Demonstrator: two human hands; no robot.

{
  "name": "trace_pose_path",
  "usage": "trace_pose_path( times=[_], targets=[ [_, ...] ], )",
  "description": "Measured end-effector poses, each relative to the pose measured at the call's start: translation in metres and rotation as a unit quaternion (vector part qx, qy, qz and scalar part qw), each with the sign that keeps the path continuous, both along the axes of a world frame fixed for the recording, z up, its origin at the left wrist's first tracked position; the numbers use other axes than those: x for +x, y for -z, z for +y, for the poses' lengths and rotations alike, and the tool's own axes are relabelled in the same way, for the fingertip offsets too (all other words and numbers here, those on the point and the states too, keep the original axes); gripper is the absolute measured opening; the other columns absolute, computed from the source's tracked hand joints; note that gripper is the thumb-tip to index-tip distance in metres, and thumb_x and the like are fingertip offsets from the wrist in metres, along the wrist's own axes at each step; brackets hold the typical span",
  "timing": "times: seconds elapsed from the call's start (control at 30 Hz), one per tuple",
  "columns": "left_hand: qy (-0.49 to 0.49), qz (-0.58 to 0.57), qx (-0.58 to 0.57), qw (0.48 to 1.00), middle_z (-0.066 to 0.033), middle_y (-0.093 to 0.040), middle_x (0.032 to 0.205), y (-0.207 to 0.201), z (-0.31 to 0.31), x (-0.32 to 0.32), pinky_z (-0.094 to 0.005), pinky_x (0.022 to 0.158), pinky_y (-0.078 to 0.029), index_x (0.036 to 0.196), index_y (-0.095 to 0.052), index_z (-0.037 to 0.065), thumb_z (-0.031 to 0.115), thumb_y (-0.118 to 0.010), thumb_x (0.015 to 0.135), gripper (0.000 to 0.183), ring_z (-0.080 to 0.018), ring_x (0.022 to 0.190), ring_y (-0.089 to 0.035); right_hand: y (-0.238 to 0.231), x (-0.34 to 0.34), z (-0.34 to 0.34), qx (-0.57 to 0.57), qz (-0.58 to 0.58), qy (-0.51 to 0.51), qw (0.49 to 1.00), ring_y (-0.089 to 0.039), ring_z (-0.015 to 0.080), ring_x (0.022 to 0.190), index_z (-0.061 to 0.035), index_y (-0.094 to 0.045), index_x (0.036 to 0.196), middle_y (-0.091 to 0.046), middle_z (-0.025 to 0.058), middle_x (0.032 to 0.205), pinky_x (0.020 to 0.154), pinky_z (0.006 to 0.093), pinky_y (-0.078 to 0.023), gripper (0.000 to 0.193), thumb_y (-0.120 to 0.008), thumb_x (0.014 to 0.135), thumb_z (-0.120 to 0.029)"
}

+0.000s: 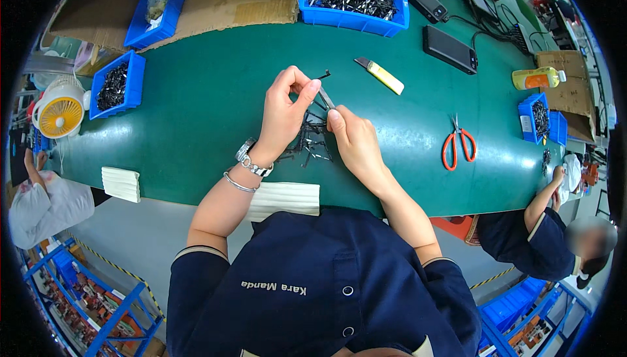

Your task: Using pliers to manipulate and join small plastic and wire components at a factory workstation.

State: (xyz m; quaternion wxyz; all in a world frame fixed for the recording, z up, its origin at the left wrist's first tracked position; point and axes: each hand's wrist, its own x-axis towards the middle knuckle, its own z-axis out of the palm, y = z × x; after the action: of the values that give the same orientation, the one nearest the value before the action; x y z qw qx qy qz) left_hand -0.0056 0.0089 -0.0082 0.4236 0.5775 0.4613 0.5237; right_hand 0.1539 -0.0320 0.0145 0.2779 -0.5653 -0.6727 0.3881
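Observation:
Over the green table [215, 118], my left hand [285, 110] pinches a small thin black part [324, 75], whose hooked end sticks out past the fingertips. My right hand [358, 138] is closed round a slim grey metal tool [326, 98]; its tip meets the left fingertips, and its exact kind is unclear. Beneath and between both hands lies a loose pile of small black parts [312, 140], partly hidden by them. Right of my hands are red-handled nippers [460, 148]. Farther off lies a yellow utility knife [385, 77].
Blue bins of black parts stand at the back [354, 25] and left [117, 87]. A black power bank [450, 49] lies at the back right. White folded pads [286, 200] rest along the near edge. A small fan [60, 118] and co-workers [535, 243] flank the table.

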Motion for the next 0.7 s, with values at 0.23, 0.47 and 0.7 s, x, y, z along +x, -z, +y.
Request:
trace_pose_path(
  times=[0.23,0.47,0.7],
  targets=[
    [-0.018,-0.092,-0.026,0.995,-0.0008,-0.057,0.081,-0.006,-0.003,0.008,-0.0222,0.066,-0.044,0.086,-0.056,0.002,0.011,-0.065,0.089,0.013,-0.0065,0.075,-0.053,0.001,0.001,0.001,0.017,-0.029,0.001,0.999,-0.059,0.0402,0.064,-0.0016,-0.055,0.081,-0.060,0.0196,0.067,0.056,0.0474,-0.044,0.037,-0.042,0.100,-0.031],
    [-0.024,-0.120,-0.009,0.992,-0.0014,-0.059,0.087,0.000,-0.007,0.008,-0.0224,0.067,-0.047,0.091,-0.058,0.002,0.010,-0.065,0.089,0.011,-0.0068,0.078,-0.055,0.009,-0.003,-0.003,-0.188,0.269,-0.031,0.944,-0.041,0.0084,0.050,-0.0032,-0.049,0.075,-0.041,-0.0010,0.056,0.046,0.0264,-0.035,0.045,-0.036,0.103,-0.036],
    [0.078,-0.256,-0.126,0.955,-0.0006,-0.060,0.087,-0.010,-0.006,0.009,-0.0209,0.076,-0.045,0.089,-0.058,0.004,0.017,-0.063,0.092,0.014,-0.0063,0.081,-0.055,0.005,-0.002,-0.004,-0.261,0.397,-0.048,0.879,-0.033,0.0080,0.055,-0.0062,-0.045,0.077,-0.032,-0.0034,0.061,0.048,0.0234,-0.029,0.043,-0.036,0.103,-0.040]
  ],
)
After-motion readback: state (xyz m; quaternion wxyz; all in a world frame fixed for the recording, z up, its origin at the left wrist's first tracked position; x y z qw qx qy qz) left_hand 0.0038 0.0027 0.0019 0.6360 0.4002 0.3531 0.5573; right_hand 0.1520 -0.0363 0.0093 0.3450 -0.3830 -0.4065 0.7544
